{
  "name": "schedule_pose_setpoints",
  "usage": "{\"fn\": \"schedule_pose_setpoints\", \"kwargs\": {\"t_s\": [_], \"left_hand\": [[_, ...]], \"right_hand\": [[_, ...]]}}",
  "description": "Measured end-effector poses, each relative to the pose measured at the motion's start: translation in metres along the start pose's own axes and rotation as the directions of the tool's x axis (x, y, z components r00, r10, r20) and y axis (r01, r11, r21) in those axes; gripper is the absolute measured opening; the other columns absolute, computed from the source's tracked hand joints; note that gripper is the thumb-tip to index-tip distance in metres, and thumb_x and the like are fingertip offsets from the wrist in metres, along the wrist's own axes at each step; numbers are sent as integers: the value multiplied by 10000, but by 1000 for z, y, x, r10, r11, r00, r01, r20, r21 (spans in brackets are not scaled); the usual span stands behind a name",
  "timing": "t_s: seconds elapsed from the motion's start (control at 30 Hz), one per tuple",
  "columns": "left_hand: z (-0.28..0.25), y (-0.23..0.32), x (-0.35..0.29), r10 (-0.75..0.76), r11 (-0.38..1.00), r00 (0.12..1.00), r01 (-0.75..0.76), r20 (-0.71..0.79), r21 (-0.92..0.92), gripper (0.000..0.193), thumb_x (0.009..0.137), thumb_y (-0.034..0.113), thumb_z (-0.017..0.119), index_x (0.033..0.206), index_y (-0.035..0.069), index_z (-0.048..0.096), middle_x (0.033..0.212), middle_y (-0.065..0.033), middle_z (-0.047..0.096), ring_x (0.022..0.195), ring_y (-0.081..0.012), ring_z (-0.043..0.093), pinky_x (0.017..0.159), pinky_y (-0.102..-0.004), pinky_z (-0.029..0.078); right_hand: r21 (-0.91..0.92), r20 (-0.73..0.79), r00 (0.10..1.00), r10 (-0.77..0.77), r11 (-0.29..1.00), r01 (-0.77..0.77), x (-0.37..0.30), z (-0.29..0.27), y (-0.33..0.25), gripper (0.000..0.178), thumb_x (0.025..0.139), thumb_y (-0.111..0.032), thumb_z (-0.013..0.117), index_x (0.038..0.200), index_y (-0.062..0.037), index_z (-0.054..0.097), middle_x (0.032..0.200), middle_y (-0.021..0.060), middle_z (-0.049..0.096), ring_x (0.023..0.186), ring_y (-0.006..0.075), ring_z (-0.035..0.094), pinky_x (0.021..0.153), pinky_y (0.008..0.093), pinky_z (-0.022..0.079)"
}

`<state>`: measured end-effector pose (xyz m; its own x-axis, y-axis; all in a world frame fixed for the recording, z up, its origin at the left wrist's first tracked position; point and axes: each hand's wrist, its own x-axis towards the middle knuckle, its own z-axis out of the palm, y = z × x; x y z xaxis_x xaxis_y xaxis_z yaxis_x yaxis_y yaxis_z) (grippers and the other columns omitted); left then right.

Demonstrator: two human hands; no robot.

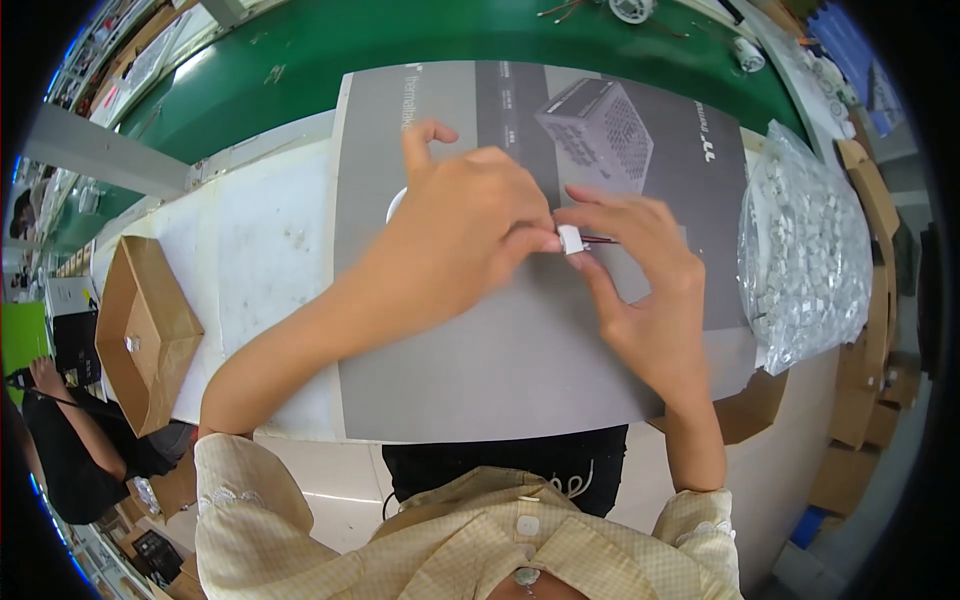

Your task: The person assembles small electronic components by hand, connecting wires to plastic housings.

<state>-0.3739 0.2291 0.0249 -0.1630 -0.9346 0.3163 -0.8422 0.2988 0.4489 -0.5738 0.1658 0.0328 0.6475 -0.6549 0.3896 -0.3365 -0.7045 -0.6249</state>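
Above the grey printed cardboard sheet [450, 380], a small white plug connector [571, 240] is pinched between my two hands. My left hand [465, 225] grips its left side with thumb and forefinger, another finger sticking up. From the right, my right hand [655, 260] has thumb and fingertips closed about the connector. Thin dark red wires [600, 240] run from it toward my right palm. Part of a white round thing [395, 206] shows beside my left hand; the rest of it is hidden.
To the right lies a clear plastic bag [805, 250] full of small white pieces. An open cardboard box [150, 335] stands at the left of the white table [265, 270]. Beyond runs a green surface [400, 35]. Another person's arm [85, 430] is at far left.
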Motion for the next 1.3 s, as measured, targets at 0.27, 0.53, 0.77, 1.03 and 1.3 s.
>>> {"fn": "schedule_pose_setpoints", "kwargs": {"t_s": [0.27, 0.53, 0.77, 1.03, 1.3], "left_hand": [[-43, 17, -14, -338, 926, 910, 274, 242, 261, 704, 656, 119, 858, 1290, 107, 551, 1150, -112, 665, 1064, -301, 634, 953, -474, 448], [-28, 11, -16, -107, 983, 968, 138, 225, -123, 662, 649, 64, 849, 1253, 68, 580, 1175, -142, 659, 1026, -381, 641, 880, -406, 532], [-8, 7, -25, -118, 927, 984, 156, 130, -340, 619, 684, 69, 863, 1253, 78, 618, 1206, -78, 673, 1040, -249, 683, 803, -352, 608], [2, 9, -27, -143, 897, 989, 141, 27, -419, 614, 628, 139, 893, 1179, 48, 638, 1116, -145, 700, 942, -331, 692, 839, -368, 559], [7, 6, -27, -108, 918, 994, 98, -6, -385, 610, 625, 184, 895, 1165, 42, 650, 1089, -151, 708, 944, -340, 692, 838, -383, 556]], "right_hand": [[-75, -18, 997, -69, 995, 68, -1, 8, 0, 360, 710, 45, 751, 1043, -90, 725, 977, 65, 699, 947, 266, 619, 834, 366, 487], [-364, 58, 984, -169, 914, 179, -7, 1, -6, 381, 674, -33, 806, 1028, -160, 747, 922, -32, 680, 1050, 214, 562, 965, 424, 321], [-331, -15, 967, -253, 914, 234, -16, -2, 2, 297, 693, -143, 829, 979, -197, 767, 910, -64, 659, 1109, 209, 564, 1077, 468, 247], [-431, -66, 930, -361, 851, 300, -22, 1, 9, 277, 706, -164, 827, 974, -197, 767, 865, -66, 634, 1128, 206, 569, 1137, 501, 203], [-347, 19, 947, -321, 886, 307, -18, -5, 6, 277, 703, -118, 822, 971, -158, 762, 848, -29, 613, 1058, 206, 599, 1121, 495, 243]]}}
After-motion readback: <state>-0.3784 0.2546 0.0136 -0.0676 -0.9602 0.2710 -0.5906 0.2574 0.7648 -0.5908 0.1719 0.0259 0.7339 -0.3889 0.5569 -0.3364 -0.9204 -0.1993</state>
